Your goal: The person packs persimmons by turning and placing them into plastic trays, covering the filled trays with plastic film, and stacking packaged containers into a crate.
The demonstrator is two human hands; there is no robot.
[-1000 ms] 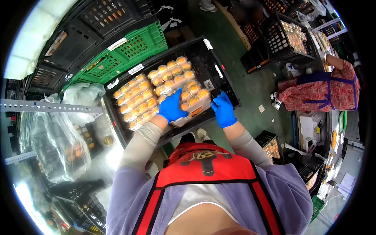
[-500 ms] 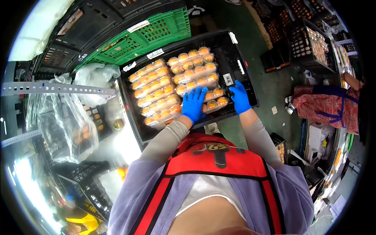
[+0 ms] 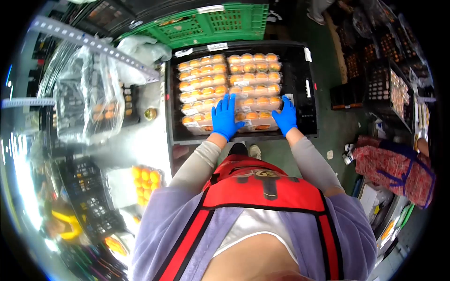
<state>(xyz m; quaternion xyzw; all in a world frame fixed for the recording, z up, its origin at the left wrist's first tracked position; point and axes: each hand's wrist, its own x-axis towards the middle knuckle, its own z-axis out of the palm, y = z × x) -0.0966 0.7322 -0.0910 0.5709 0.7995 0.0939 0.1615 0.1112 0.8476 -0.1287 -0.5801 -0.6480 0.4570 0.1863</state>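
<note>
A black crate (image 3: pixel 301 105) holds two columns of clear plastic packs of round orange fruit (image 3: pixel 205 82), in several rows. My left hand (image 3: pixel 225 118), in a blue glove, lies over the near packs between the two columns, its fingers spread. Another blue glove covers my right hand (image 3: pixel 286 116), which is at the right end of the nearest right-column pack (image 3: pixel 258 116). Its thumb stands apart from the fingers and points toward that pack. Neither hand is closed around a pack.
Behind the crate stands a green crate (image 3: pixel 236 21). Plastic bags (image 3: pixel 89 93) and a perforated metal strip (image 3: pixel 101 47) are at the left, above a bright worktop (image 3: pixel 136 117). An open pack of orange fruit (image 3: pixel 146 180) lies there. Stacked crates (image 3: pixel 386 93) and a person in red (image 3: pixel 389 171) are at the right.
The view has turned, so the crate now looks square to me. The front right packs now line up with the rows behind. My left hand is still over the packs; my right hand has come against their right end.
</note>
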